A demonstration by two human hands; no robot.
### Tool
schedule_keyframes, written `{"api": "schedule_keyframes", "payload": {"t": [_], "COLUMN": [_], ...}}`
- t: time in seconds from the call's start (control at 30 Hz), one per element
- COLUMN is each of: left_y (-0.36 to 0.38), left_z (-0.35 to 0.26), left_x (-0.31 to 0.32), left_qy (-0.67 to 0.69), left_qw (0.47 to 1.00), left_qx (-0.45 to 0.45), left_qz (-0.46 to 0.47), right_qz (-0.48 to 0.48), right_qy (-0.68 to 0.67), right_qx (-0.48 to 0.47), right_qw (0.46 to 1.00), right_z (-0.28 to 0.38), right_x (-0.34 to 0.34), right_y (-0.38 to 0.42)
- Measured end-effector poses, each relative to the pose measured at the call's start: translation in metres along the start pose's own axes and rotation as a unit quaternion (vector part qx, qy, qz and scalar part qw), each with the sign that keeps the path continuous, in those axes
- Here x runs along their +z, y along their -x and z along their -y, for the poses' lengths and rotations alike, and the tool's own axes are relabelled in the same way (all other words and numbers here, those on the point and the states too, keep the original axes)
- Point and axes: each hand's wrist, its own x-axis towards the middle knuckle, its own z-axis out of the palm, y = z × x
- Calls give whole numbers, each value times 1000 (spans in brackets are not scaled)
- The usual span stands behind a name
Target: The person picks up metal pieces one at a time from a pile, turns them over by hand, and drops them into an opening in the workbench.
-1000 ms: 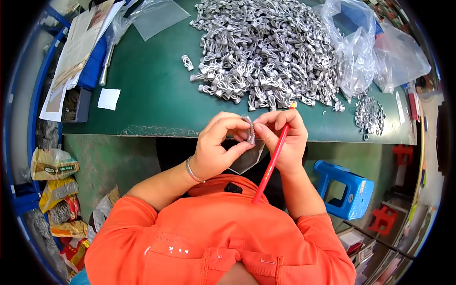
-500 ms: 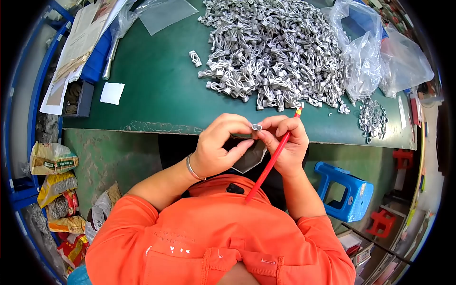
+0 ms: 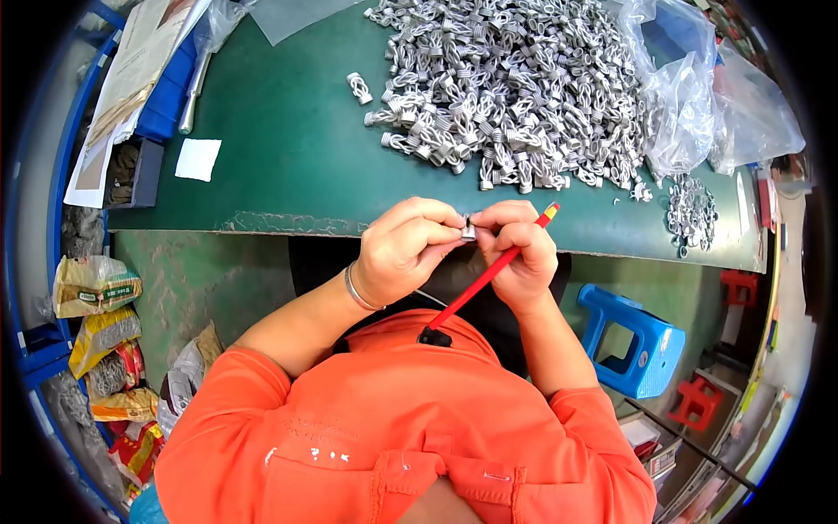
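Over the table's near edge, my left hand (image 3: pixel 403 249) and my right hand (image 3: pixel 524 262) meet fingertip to fingertip. Pinched between them is a small silvery metal piece (image 3: pixel 469 232), mostly covered by the fingers. A long red stick-shaped tool (image 3: pixel 476 286) with a yellow band near its upper end is also gripped in my right hand. It slants down toward my shirt, and its tip points up over the table. Beyond the hands lies a large heap of looped grey metal pieces (image 3: pixel 524 96), with a single looped piece (image 3: pixel 359 88) apart on its left.
The green table (image 3: pixel 279 148) bears a white paper square (image 3: pixel 198 160), small metal rings (image 3: pixel 691 214) and clear plastic bags (image 3: pixel 685 113). Bins and papers stand at left. A blue stool (image 3: pixel 642 349) is at lower right, with packed bags (image 3: pixel 96 288) on the left floor.
The metal piece has been turned, so its oval open end no longer faces up. The red tool's lower end has swung left. The view has shifted slightly.
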Motion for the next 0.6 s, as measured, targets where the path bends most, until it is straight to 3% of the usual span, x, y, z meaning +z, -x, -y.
{"api": "schedule_keyframes", "payload": {"t": [0.07,0.27,0.6], "left_y": [2,2,-2], "left_z": [6,9,2], "left_x": [2,5,4], "left_qy": [-22,-24,-12], "left_qw": [997,994,1000], "left_qx": [70,109,14], "left_qz": [6,2,-6], "right_qz": [-10,-6,19], "right_qy": [-2,-6,-27], "right_qx": [15,12,34], "right_qw": [1000,1000,999], "right_z": [-2,-3,-1], "right_x": [0,-1,-3], "right_y": [1,0,-1]}}
